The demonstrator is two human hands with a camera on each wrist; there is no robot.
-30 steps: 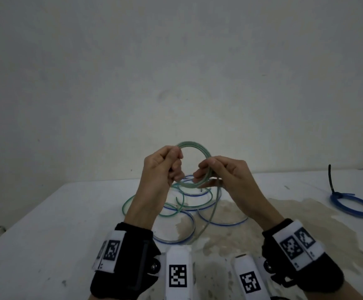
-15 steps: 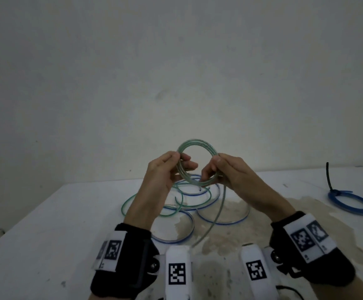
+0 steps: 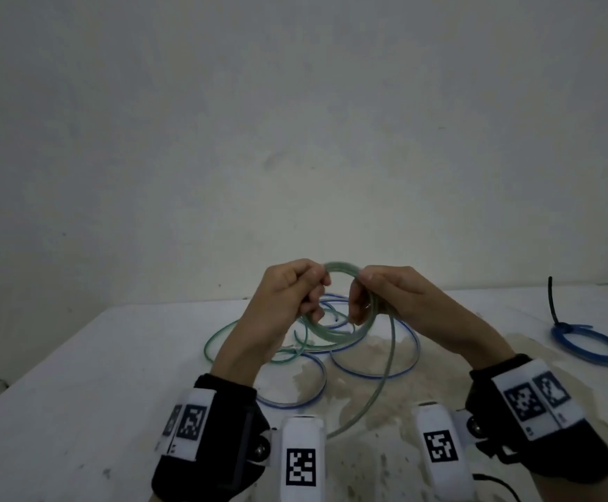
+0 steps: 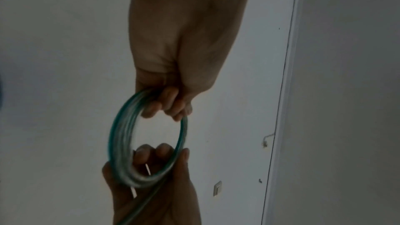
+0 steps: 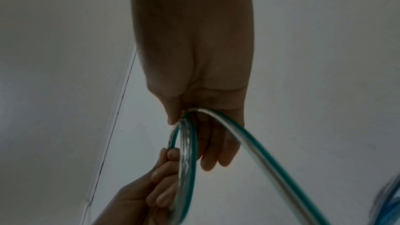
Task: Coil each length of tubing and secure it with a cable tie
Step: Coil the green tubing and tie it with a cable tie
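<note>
Between both hands (image 3: 288,295) (image 3: 386,298) — green coil (image 3: 342,269), seemingly upright

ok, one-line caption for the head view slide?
Both hands, left and right, grip a green-striped clear tubing coil above the white table.

The white table (image 3: 78,411) stands against the grey wall (image 3: 295,121). Loose loops of clear tubing with green and blue stripes (image 3: 371,373) lie on the table's middle. Above them, the left hand (image 3: 288,295) and right hand (image 3: 386,298) hold a small green-striped coil (image 3: 342,268) between them. Far right of the loops lies a tied blue tubing coil (image 3: 592,347), a black cable tie (image 3: 554,302) standing up from its back edge.
</note>
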